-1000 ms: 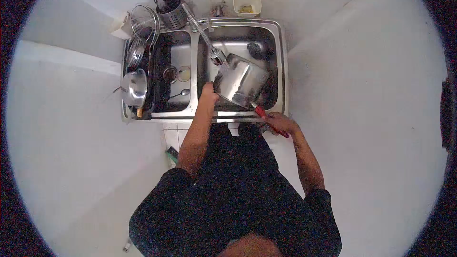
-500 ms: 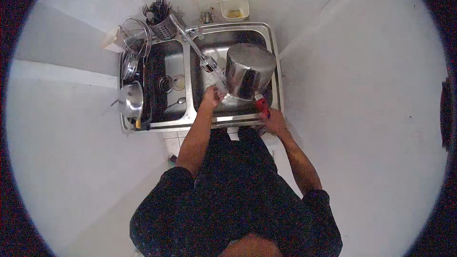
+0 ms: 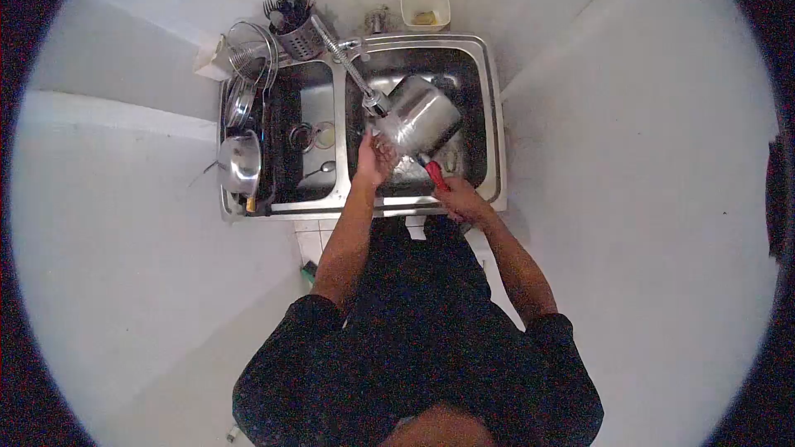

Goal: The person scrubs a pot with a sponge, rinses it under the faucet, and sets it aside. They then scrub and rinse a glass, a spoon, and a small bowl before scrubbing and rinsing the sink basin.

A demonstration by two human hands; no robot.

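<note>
A shiny steel saucepan [image 3: 429,120] is tilted on its side over the right basin. Its red handle [image 3: 436,175] is gripped in my right hand [image 3: 460,199], near the front rim of the sink. My left hand [image 3: 377,159] is beside the pan's left side, below the faucet head [image 3: 377,103], with its fingers stretched out and nothing visible in them. Water runs from the faucet onto the pan's side and close to my left fingers. Whether those fingers touch the pan, I cannot tell.
The double steel sink [image 3: 497,145] has a spoon [image 3: 321,169] in its left basin. A steel pot [image 3: 241,163] and strainers [image 3: 252,54] crowd the left edge. Behind stand a cutlery holder [image 3: 300,41] with forks and a white tub [image 3: 426,10].
The saucepan has turned and shifted left, bringing its side under the running water. My right hand has moved left with the handle. My left hand's fingers now show spread.
</note>
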